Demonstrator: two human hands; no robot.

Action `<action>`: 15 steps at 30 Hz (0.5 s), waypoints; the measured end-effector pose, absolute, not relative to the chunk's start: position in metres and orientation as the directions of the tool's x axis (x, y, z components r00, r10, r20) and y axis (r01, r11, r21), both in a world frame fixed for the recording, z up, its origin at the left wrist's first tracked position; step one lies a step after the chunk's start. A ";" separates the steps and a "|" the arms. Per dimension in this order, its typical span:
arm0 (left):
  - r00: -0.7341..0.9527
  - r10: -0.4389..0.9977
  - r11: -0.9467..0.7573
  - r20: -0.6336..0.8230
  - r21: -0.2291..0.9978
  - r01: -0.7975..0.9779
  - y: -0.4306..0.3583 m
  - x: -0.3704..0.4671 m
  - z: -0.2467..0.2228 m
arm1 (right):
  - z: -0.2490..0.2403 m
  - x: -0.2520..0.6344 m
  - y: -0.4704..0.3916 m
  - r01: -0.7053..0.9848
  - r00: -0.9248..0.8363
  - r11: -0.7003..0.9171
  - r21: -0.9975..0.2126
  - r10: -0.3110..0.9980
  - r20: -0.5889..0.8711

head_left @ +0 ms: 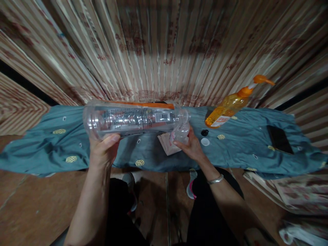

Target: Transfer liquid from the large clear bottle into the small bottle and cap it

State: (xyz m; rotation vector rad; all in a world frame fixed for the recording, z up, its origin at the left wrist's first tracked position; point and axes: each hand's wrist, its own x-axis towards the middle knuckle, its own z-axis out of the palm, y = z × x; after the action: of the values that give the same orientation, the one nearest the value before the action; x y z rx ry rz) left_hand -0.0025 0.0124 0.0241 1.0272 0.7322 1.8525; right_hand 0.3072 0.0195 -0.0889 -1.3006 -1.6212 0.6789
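A large clear bottle (pixel 133 118) with an orange-edged label and a barcode lies sideways in the air, its neck toward the right. My left hand (pixel 104 148) grips it near its base, thumb in front. Closed around a small clear bottle (pixel 182 132) is my right hand (pixel 191 145), just below the large bottle's neck. The two bottles' mouths are close together; whether they touch, I cannot tell. Under the small bottle, a pale folded paper or packet (pixel 167 145) lies on the blue-green cloth (pixel 123 153).
Right of my hands are a black cap (pixel 204 132), a white disc (pixel 205 141), an orange pump bottle (pixel 227 108) and a black phone-like object (pixel 279 139). Striped curtains (pixel 164 44) hang behind the cloth. My legs and shoes are below its front edge.
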 end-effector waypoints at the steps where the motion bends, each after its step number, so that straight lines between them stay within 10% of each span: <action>1: -0.284 0.890 -0.450 0.358 0.795 -0.408 0.012 -0.003 0.024 | -0.089 0.310 0.020 0.445 -0.016 0.292 -0.847 0.948 0.319; 15: -0.307 0.884 -0.453 0.352 0.810 -0.373 0.009 -0.005 0.021 | -0.089 0.321 0.030 0.420 -0.059 0.331 -0.845 0.939 0.339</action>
State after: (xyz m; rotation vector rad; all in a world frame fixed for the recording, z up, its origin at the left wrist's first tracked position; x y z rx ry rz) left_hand -0.0051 0.0091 0.0213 1.0308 0.7785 1.8698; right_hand 0.3212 0.0303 -0.0894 -1.2431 -1.6501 0.6883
